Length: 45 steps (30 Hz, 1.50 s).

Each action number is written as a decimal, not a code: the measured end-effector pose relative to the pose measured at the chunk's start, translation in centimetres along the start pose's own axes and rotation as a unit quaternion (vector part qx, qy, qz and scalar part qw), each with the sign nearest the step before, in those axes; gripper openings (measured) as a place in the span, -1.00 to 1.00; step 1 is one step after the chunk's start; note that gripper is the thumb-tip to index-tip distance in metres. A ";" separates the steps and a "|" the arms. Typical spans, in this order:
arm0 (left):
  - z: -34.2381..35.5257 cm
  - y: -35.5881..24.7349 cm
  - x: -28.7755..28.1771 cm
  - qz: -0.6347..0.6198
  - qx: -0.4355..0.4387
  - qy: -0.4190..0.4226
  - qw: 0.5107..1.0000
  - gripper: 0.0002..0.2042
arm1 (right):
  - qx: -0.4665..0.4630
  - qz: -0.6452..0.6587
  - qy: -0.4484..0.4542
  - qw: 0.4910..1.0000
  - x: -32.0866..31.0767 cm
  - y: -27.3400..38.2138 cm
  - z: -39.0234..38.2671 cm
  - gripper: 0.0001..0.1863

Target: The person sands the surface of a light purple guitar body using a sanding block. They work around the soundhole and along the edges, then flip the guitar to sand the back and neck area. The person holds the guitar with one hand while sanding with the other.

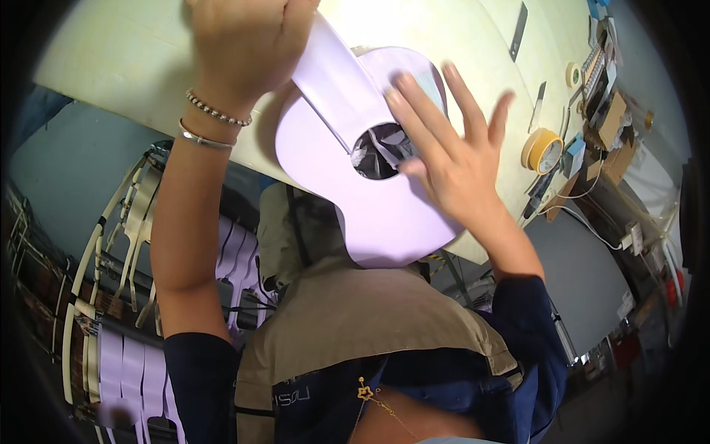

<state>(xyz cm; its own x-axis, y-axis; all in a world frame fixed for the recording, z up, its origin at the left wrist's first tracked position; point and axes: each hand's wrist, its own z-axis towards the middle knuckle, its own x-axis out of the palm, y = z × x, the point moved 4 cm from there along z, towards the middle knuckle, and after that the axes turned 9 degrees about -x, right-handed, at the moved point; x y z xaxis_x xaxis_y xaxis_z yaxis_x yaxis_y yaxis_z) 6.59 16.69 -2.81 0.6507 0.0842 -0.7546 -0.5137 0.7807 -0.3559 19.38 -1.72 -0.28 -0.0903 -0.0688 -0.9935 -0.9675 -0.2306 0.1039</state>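
A pale lilac guitar [377, 222] lies on the cream worktable near its front edge, the neck [331, 66] reaching over the upper body toward the top left. My left hand [248, 41], with two bracelets at the wrist, is closed around the neck's far end, whose tip is hidden behind it. My right hand [451, 152] rests open on the right side of the body beside the sound hole [373, 148], fingers spread. Something pale and dark shows inside the hole; I cannot make out what.
On the table [133, 52] at right are a yellow tape roll [541, 152], a ruler [518, 29], a blade [538, 105], cardboard [612, 118] and cords. Racks [103, 244] at lower left hold several lilac guitar parts [129, 370]. A grey panel [577, 274] stands at right.
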 end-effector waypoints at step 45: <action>-9.0 -10.7 -3.4 -0.703 -0.521 0.467 0.131 -0.92 | -0.051 0.499 -0.210 0.839 -3.9 1.1 -4.3 -0.69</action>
<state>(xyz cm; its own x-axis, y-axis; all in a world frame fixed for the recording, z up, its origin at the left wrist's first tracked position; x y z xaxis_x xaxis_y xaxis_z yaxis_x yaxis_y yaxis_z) 4.87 2.48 -1.44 0.4101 -0.1822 0.8936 -0.3674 -0.9298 -0.0210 19.67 -5.92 3.89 -0.9400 0.0669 -0.3346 -0.3364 -0.3453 0.8761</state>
